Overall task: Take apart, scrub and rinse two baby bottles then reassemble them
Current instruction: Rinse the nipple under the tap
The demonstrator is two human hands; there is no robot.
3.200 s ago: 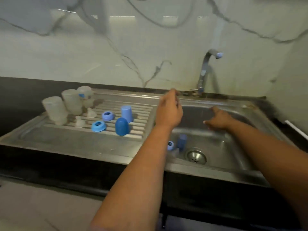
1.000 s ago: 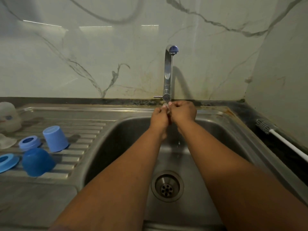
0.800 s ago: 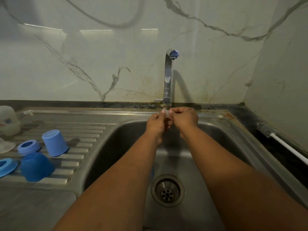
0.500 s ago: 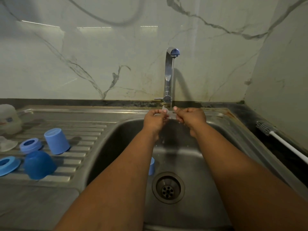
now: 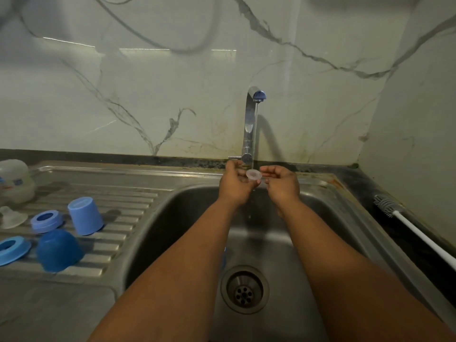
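Observation:
A thin stream from the tap falls on a clear silicone nipple, which my left hand pinches over the sink. My right hand hovers just right of the nipple with loosely curled fingers and does not grip it. On the draining board stand a light blue cap, a dark blue cap, two blue rings, another clear nipple and a clear bottle. A blue part in the sink peeks out beside my left forearm.
A bottle brush with a white handle lies on the dark counter right of the sink. The drain sits at the basin's middle. A marble wall backs the sink and closes it in on the right.
Both hands pinched the nipple together under the tap. Now they have drawn slightly apart; the right hand has let go while the left keeps the nipple in the stream.

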